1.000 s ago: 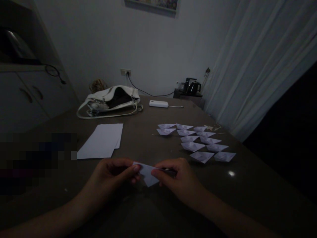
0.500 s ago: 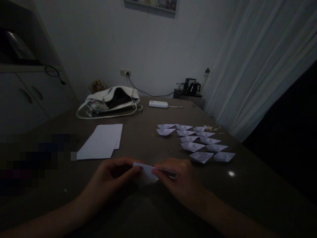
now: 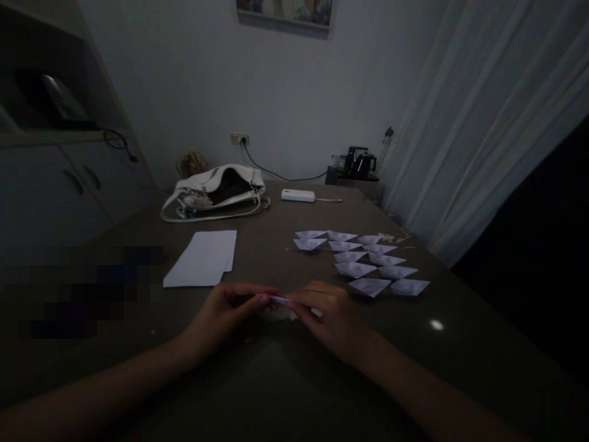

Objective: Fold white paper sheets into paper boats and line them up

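Observation:
A small folded piece of white paper (image 3: 278, 299) is pinched between my two hands above the dark table, seen nearly edge-on. My left hand (image 3: 234, 305) grips its left end between thumb and fingers. The other end is held by my right hand (image 3: 327, 313), thumb on the near side. Fingers cover most of the paper. Several white folded paper boats (image 3: 353, 269) stand in rows beyond my right hand. A stack of white paper sheets (image 3: 200, 258) lies beyond my left hand, one sheet sticking out at its right edge.
A white handbag (image 3: 216, 190) rests open at the back left of the table (image 3: 271, 393). Right of it lies a white power bank (image 3: 298, 196) with a short cable. Small pale scraps (image 3: 396, 237) are near the right edge. A black kettle (image 3: 363, 163) stands beyond the table.
The paper has turned from showing its broad face to nearly edge-on, with both hands still gripping it. The whole view has shifted slightly, bringing more of the left cabinet into sight.

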